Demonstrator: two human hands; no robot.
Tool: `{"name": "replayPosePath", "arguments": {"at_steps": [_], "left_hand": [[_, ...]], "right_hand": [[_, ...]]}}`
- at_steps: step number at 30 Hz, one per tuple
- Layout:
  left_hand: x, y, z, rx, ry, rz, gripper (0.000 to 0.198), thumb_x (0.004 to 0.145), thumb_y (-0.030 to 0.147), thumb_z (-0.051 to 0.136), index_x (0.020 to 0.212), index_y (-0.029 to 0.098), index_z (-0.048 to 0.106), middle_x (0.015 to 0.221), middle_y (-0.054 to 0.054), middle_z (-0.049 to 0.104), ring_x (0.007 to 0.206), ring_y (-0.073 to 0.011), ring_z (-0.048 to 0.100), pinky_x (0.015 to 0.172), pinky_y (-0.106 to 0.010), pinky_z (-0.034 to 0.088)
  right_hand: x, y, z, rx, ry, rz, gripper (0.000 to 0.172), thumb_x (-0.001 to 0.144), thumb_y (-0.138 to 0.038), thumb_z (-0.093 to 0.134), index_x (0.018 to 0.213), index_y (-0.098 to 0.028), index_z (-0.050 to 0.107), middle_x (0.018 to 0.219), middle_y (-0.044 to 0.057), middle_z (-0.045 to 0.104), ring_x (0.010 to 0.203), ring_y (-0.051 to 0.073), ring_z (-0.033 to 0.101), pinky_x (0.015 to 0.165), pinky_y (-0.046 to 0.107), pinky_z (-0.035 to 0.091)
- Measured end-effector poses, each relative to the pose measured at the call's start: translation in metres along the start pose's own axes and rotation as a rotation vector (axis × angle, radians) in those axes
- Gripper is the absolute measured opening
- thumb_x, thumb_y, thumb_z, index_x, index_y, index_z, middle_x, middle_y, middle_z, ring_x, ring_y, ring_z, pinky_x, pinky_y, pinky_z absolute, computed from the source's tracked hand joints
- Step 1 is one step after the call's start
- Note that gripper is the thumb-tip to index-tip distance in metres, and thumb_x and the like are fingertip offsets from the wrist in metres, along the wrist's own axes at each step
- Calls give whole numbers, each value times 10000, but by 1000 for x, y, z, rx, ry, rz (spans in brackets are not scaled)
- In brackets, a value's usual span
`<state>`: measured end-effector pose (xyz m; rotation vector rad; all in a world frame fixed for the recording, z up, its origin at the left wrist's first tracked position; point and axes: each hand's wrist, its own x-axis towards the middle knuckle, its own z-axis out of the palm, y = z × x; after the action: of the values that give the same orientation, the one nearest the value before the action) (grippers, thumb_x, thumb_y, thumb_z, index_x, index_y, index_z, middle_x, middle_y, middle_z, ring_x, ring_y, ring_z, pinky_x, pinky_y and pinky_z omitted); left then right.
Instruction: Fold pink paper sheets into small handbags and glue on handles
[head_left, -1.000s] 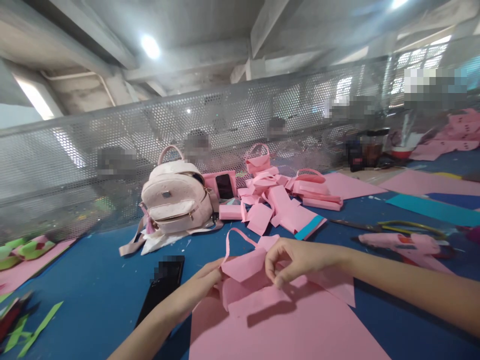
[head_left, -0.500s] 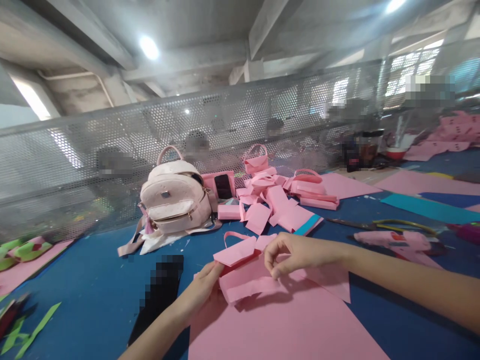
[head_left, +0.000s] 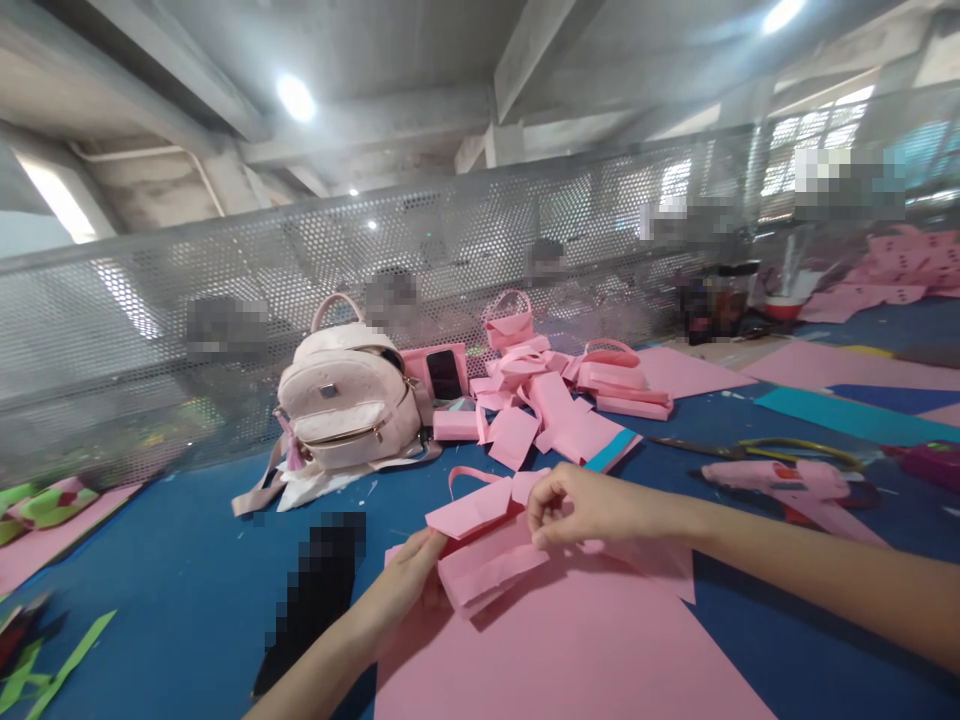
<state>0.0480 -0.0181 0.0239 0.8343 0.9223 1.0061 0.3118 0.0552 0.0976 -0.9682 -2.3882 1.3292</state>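
Pink bag (head_left: 495, 575), its flap (head_left: 469, 510) standing higher than a second ago, so the opening shows.
I have the left hand (head_left: 414, 562) pinching its left side; my right hand (head_left: 577, 505) curls at its right edge, grip unclear. It tilts over the sheet (head_left: 585, 640), boxy, creased, handle (head_left: 480, 471) looped behind.

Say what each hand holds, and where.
Left hand: the small, pink, boxy, folded-sheet bag, by its left end. Right hand: at the bag's right end; grip unclear.
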Motion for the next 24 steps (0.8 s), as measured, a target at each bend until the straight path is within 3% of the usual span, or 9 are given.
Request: {"name": "replayPosePath", "arguments": {"at_steps": [4, 11, 16, 24], "left_hand": [[-1, 0, 0, -14, -38, -17, 374, 935, 408, 692, 1207, 152, 686, 1065, -107, 771, 902, -229, 733, 871, -369, 558], [3, -4, -6, -51, -23, -21, 363, 959, 426, 665, 1235, 191, 682, 1212, -101, 754, 1046, -227, 734, 953, -357, 550], [3, -3, -5, -33, -41, -28, 433, 951, 435, 669, 1282, 155, 654, 1209, -148, 747, 1030, -288, 739, 892, -410, 580], [0, -2, -4, -36, -45, -11, 470, 936, 483, 683, 1272, 157, 658, 1170, -142, 758, 990, -269, 744, 875, -405, 592]], "right_hand": [[-1, 0, 5, -69, 84, -3, 109, 753, -276, 691, 755, -173, 727, 673, -12, 631, 592, 132, 559, 519, 224, 380], [-2, -8, 11, -211, 220, -8, 78, 738, -233, 658, 724, -185, 719, 738, 9, 666, 674, 158, 582, 573, 244, 387], [-3, -12, 12, -283, 265, -11, 81, 730, -231, 662, 725, -190, 731, 775, 23, 692, 721, 173, 602, 586, 243, 387], [-4, -15, 14, -384, 302, -37, 67, 733, -184, 662, 717, -199, 725, 764, 10, 711, 702, 163, 613, 611, 246, 393]]}}
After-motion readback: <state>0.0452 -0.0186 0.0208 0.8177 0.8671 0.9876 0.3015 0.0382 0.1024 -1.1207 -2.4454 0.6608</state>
